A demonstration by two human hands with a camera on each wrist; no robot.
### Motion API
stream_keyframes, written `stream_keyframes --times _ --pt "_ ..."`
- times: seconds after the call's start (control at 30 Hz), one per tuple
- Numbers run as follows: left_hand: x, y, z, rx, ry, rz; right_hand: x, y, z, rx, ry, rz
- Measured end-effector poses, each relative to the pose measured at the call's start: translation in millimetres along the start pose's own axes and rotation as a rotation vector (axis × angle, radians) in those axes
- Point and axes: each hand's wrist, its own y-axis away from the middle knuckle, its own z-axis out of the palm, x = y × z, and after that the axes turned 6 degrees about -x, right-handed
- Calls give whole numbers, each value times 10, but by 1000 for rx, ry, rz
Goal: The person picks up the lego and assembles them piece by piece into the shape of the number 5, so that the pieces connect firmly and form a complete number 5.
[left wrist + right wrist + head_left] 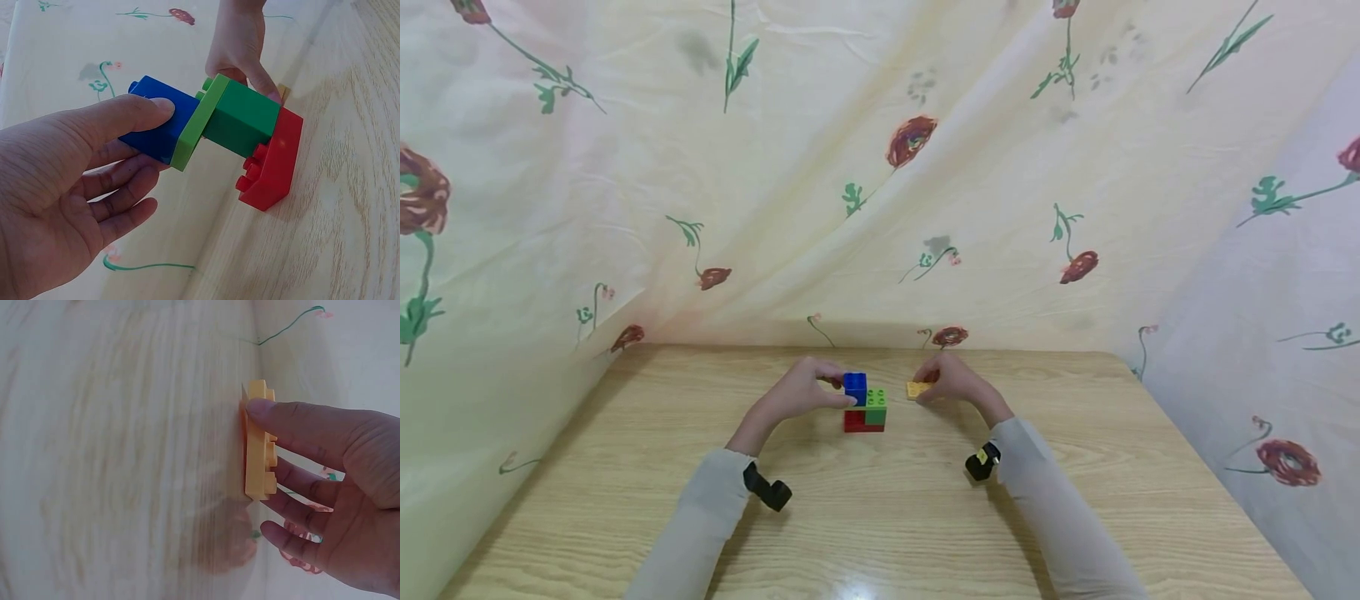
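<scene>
A stack of toy building bricks stands on the table, a red brick [279,164] at its base. Above the red one sits a green brick [245,117], topped by a thin light-green brick [192,132]. The blue brick [855,385] is uppermost, and my left hand [795,392] pinches it between thumb and fingers. Some red studs show beside the green brick. To the right of the stack, my right hand [953,381] pinches a flat yellow-orange brick [255,459] low at the table surface. Part of that brick is hidden by the fingers in the head view.
The wood-grain table [880,517] reaches back to a flowered cloth [790,200], which hangs behind it and along both sides. A black wrist camera [769,489] is strapped to the left wrist, another black wrist camera [982,462] to the right.
</scene>
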Motion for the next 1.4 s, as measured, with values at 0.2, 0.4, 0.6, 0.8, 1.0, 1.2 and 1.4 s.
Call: stream_keyframes --times 0.2,0.4,0.6,0.8,1.0,1.2,1.4 --pt "2 -4 1 -1 3 -4 -43 3 -4 -9 8 12" --pt "4 -7 8 9 -10 6 -110 7 5 -8 9 -2" --pt "-7 -14 4 10 -13 11 -192 20 11 6 -26 -32" --pt "-18 -24 1 11 -3 10 -343 54 3 35 -56 -96" --pt "-31 -34 3 -1 10 25 -527 117 -21 70 -78 -161" --pt "-43 -35 1 -7 21 41 -676 155 -37 106 -82 -223" --pt "-56 -31 -5 -10 31 70 -792 184 -35 121 -102 -274"
